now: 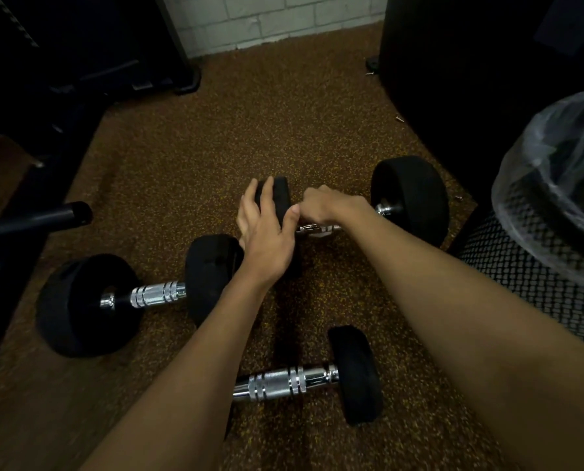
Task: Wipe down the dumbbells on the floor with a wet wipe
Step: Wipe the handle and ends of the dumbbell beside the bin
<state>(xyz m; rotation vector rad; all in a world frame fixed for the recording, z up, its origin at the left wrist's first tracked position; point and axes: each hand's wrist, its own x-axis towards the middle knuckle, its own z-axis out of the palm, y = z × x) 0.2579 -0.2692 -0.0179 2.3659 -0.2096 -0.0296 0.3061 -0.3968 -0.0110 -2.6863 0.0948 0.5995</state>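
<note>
- Wiping in hand: right grip (321, 205) curled round the handle (384, 209) of the far dumbbell (413, 198) on the floor (215, 137), wipe (317, 233) barely showing.
- Left grip (266, 232), spread, steadies its end.
- Next likely needs turning the bar.

Speckled brown floor (249, 124), white brick wall (266, 18)

Both bare forearms reach forward and converge. The left hand (266, 239) rests across the inner weight head of the far dumbbell (413, 198) — fingers straight, thumb spread. The right hand (324, 205) is fisted, knuckles up, round its chrome handle.
</note>
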